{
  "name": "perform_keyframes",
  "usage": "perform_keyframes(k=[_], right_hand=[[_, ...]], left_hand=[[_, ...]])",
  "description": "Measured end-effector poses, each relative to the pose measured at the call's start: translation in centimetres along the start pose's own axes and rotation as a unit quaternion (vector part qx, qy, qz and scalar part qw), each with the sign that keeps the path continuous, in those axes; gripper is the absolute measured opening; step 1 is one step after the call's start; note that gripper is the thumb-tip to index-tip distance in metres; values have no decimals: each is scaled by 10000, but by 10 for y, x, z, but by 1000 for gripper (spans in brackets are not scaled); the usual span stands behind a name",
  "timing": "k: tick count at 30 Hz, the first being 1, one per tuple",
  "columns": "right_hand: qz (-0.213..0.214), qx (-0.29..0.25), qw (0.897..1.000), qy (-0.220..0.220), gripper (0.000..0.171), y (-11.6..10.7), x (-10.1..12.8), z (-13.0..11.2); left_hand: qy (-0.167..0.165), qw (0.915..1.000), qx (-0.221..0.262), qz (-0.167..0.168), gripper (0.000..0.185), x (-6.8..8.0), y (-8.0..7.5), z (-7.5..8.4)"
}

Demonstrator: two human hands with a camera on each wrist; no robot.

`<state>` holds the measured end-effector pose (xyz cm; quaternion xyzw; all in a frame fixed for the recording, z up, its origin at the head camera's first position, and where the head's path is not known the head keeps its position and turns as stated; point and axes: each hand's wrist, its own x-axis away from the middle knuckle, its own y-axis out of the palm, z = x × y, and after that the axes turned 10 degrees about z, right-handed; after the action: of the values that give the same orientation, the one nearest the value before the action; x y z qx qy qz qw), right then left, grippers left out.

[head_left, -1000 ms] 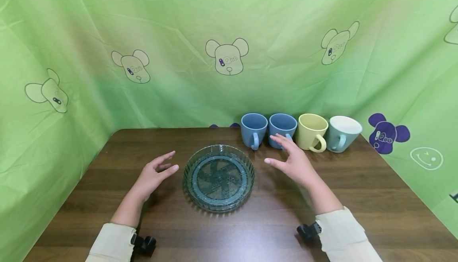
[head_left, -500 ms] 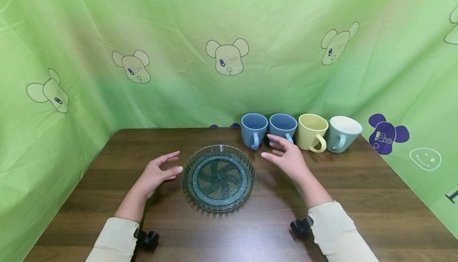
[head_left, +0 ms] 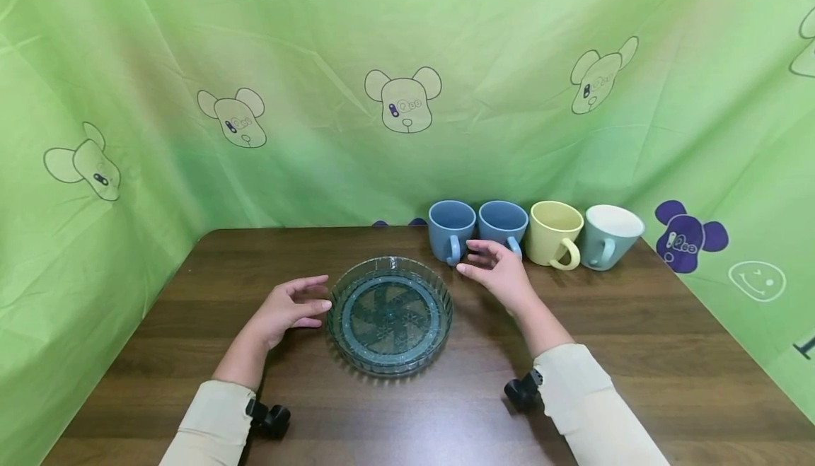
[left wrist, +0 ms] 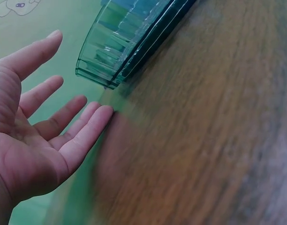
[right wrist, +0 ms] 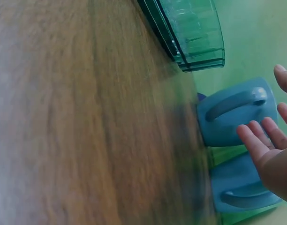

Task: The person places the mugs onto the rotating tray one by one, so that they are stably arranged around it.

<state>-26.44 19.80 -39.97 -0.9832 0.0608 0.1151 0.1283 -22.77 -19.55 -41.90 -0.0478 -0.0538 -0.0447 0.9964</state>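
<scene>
1. Left hand (head_left: 289,308): fingers straight and spread, holding nothing; fingertips just beside the left rim of the dish. The left wrist view shows the fingers (left wrist: 82,136) near the fluted wall, apart from it.

2. Green glass dish (head_left: 389,315): round, ribbed wall, pinwheel pattern in its base; stands flat on the wooden table (head_left: 637,339), mid-table between both hands.
Risk: glass wall looks smooth; an uneven two-sided grip could let it slip or tilt and knock against the wood.

3. Right hand (head_left: 498,273): relaxed and unclenched, gripping nothing; just off the dish's upper right rim, directly in front of the two blue mugs.
Risk: knuckles lie very near the mugs, so a wide outward swing could bump them.

4. First blue mug (head_left: 451,229) and second blue mug (head_left: 503,225): upright, handles toward the person, close side by side. A nudge to one would likely push it into its neighbour.

5. Yellow mug (head_left: 555,233), pale green mug (head_left: 610,236): upright, same row, further right.

6. Green bear-print cloth (head_left: 407,63): backdrop behind and beside the table.
</scene>
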Motion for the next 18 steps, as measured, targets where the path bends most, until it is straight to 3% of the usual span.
perform_keyframes(k=[12,18], right_hand=[[-4,-53,9995,311,48,15,-4,10],[-51,-384,9971,651,45,22,-7,14]], left_hand=[[-60,9997,-107,-194,65,-3,1,-2],[-127,9995,21,-279,66,-3,2,-3]])
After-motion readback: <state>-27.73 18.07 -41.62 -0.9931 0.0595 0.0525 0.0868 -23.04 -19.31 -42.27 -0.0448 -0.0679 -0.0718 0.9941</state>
